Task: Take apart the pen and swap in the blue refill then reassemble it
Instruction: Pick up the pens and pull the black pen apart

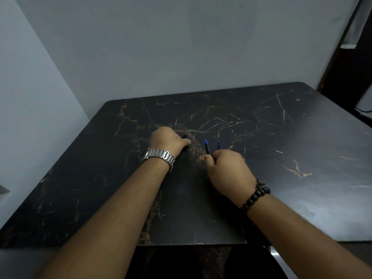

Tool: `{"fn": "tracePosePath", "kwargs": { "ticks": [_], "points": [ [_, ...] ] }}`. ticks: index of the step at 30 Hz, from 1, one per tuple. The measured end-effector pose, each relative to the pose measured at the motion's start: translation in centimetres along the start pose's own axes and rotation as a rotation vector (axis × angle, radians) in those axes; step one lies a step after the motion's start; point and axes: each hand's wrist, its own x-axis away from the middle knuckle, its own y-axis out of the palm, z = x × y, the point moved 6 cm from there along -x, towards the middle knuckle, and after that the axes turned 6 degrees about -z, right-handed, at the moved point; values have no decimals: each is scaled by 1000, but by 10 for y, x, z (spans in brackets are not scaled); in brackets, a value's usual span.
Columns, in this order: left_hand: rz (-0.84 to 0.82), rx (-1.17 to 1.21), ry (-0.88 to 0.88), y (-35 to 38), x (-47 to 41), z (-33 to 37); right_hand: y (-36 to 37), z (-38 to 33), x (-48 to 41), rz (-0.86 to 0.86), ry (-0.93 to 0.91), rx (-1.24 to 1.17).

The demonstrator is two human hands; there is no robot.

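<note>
On the black marble table (281, 137), my left hand (167, 140) is closed over a black pen (184, 137); only its dark end shows past my fingers. My right hand (227, 166) pinches the near end of a dark pen with a blue tip (207, 147), which points away from me. Just to its right a thin blue refill (219, 145) sticks out beyond my knuckles; whether my right hand holds it or it lies on the table is hidden. A steel watch sits on my left wrist, a dark bead bracelet on my right.
The table's front edge (191, 244) runs just below my forearms. Grey walls (181, 47) close the back and left sides. A dark door frame (346, 57) stands at the far right.
</note>
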Motion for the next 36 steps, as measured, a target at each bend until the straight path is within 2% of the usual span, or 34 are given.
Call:
{"fn": "tracePosePath", "kwargs": {
  "ticks": [4,6,8,9,11,16,19,25,36],
  "points": [
    [78,165,162,-11,21,9,-4,-1,5,47,-35,-84],
    [-89,460,149,-5,33,13,-7,-3,8,101,-74,-125],
    [-388,816,92,9,50,21,-10,-7,10,142,-114,-145],
    [-494,937,102,13,57,26,-11,-9,11,143,-131,-154],
    [-578,1028,167,16,63,31,-10,-14,12,128,-166,-155],
    [-576,1057,286,9,66,34,-9,-18,16,133,-250,-145],
    [-592,1092,313,5,69,34,-9,-17,14,38,-279,-222],
    [-565,1085,357,-2,72,33,-6,-13,12,-183,-251,-538],
    [-434,1039,386,-1,69,31,-9,-10,15,-145,-264,-544]
  ]
}}
